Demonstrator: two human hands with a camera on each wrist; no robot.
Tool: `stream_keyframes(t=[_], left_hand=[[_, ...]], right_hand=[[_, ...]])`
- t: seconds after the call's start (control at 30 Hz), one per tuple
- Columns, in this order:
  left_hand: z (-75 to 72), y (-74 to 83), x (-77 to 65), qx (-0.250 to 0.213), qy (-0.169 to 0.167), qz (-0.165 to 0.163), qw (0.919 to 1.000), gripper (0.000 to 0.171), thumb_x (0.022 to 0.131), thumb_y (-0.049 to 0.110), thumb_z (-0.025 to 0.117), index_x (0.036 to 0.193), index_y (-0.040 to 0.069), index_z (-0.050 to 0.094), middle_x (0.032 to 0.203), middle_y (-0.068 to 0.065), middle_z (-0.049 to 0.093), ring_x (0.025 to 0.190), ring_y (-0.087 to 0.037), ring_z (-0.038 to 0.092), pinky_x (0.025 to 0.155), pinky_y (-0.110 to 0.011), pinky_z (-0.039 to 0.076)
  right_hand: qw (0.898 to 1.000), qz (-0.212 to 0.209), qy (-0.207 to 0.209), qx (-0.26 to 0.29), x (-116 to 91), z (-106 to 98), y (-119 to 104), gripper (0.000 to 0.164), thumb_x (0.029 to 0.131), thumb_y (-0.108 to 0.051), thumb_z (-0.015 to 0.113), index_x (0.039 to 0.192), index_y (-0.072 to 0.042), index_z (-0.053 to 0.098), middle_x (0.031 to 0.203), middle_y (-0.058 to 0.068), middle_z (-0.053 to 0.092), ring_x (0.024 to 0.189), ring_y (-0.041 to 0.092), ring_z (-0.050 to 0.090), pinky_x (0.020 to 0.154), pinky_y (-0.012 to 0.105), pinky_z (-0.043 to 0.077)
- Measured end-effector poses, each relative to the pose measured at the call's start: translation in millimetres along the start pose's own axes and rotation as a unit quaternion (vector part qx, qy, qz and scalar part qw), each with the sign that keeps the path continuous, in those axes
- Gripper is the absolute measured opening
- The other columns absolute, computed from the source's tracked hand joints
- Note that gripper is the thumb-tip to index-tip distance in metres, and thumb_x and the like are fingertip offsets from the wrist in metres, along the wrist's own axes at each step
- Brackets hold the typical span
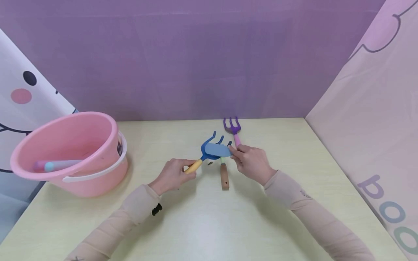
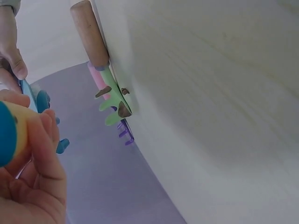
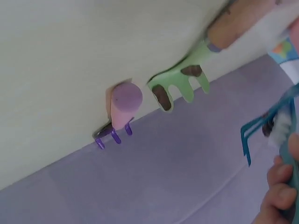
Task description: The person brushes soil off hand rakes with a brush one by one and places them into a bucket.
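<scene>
Near the middle of the table, my left hand (image 1: 174, 173) pinches the yellow handle of a blue hand rake (image 1: 205, 155), its curved tines pointing away and up. My right hand (image 1: 251, 162) grips a light blue brush (image 1: 217, 149), held across the rake's head. White bristles (image 3: 282, 125) show in the right wrist view, close to the rake's tines, with a dark brown patch beside them. Below both hands lies a green hand rake (image 3: 180, 81) with a wooden handle (image 1: 224, 177); brown patches mark its tines. Beyond it lies a purple hand rake (image 1: 232, 127) with a pink handle.
A pink bucket (image 1: 88, 183) with a white handle stands at the left, holding a purple and light blue item (image 1: 62, 165). A small brown bit (image 1: 210, 163) lies on the table (image 1: 202, 224). A purple backdrop (image 1: 209, 65) rises behind; printed cloths flank both sides.
</scene>
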State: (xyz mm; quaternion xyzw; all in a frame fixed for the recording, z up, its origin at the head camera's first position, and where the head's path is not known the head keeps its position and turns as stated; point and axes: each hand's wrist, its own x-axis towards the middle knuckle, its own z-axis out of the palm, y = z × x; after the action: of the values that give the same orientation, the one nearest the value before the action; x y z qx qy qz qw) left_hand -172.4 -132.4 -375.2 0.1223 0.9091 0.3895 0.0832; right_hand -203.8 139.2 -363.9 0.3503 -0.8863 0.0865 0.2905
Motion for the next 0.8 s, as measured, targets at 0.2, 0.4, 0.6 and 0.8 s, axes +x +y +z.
stream_keyframes(t=[0.2, 0.4, 0.6, 0.8], left_hand=[[1.3, -0.4, 0.0, -0.014, 0.001, -0.022, 0.9997, 0.043, 0.08, 0.023, 0.063, 0.123, 0.017, 0.06, 0.067, -0.005, 0.063, 0.034, -0.013, 0.041, 0.033, -0.022, 0.032], [4.0, -0.3, 0.4, -0.005, 0.004, -0.022, 0.9997, 0.043, 0.079, 0.022, 0.064, 0.122, 0.015, 0.06, 0.071, -0.003, 0.061, 0.035, -0.012, 0.044, 0.033, -0.022, 0.035], [3.7, 0.6, -1.7, 0.017, 0.018, -0.011, 0.9996, 0.043, 0.08, 0.021, 0.063, 0.122, 0.014, 0.06, 0.076, -0.005, 0.062, 0.035, -0.012, 0.046, 0.033, -0.022, 0.036], [4.0, -1.2, -2.0, 0.004, 0.017, 0.004, 0.9998, 0.041, 0.081, 0.021, 0.063, 0.121, 0.013, 0.061, 0.072, -0.004, 0.061, 0.034, -0.011, 0.044, 0.033, -0.022, 0.034]], right_hand=[[0.995, 0.075, -0.036, 0.053, -0.1, 2.2, -5.6, 0.032, 0.083, -0.02, 0.066, 0.113, -0.008, 0.066, 0.074, 0.004, 0.062, 0.046, 0.008, 0.037, 0.039, 0.019, 0.027], [0.979, 0.142, -0.066, 0.128, 2.8, -3.8, -6.7, 0.034, 0.085, -0.02, 0.064, 0.116, -0.006, 0.064, 0.067, 0.002, 0.055, 0.047, 0.008, 0.033, 0.042, 0.021, 0.025], [0.985, 0.111, -0.074, 0.11, 0.1, -5.6, -5.3, 0.032, 0.082, -0.019, 0.067, 0.112, -0.009, 0.066, 0.069, 0.002, 0.06, 0.047, 0.007, 0.035, 0.042, 0.02, 0.026], [1.0, 0.018, -0.014, 0.011, -0.9, 1.1, -3.7, 0.028, 0.079, -0.018, 0.07, 0.105, -0.01, 0.07, 0.073, 0.003, 0.064, 0.047, 0.008, 0.04, 0.038, 0.019, 0.026]])
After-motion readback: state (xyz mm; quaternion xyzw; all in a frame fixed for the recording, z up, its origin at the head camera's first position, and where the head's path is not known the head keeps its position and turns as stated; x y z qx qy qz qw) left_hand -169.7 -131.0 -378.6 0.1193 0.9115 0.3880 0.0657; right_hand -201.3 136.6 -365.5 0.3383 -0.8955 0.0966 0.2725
